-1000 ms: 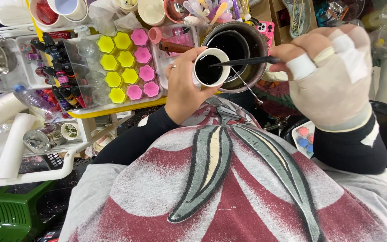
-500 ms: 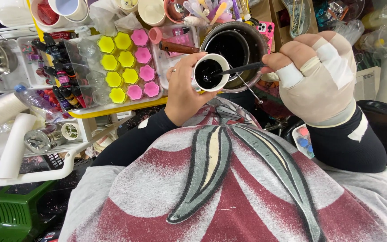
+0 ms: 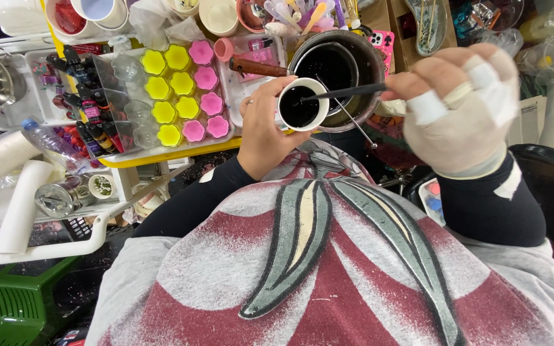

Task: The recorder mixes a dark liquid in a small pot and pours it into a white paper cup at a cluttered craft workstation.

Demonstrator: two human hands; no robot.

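Above the lap, left hand (image 3: 265, 131) grips small white cup of black liquid (image 3: 301, 106); bandaged right hand (image 3: 460, 112) pinches thin black stick (image 3: 347, 92), tip inside cup, beside dark metal pot (image 3: 341, 64).

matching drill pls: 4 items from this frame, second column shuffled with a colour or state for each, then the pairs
1. small cup
2. thin stick
3. flower-shaped moulds
4. paper roll

A. yellow and pink, in rows on the tray
B. white, lying on the side cart
C. held in the left hand, dark liquid inside
D. held in the right hand, tip in the cup

Pairs: 1-C, 2-D, 3-A, 4-B
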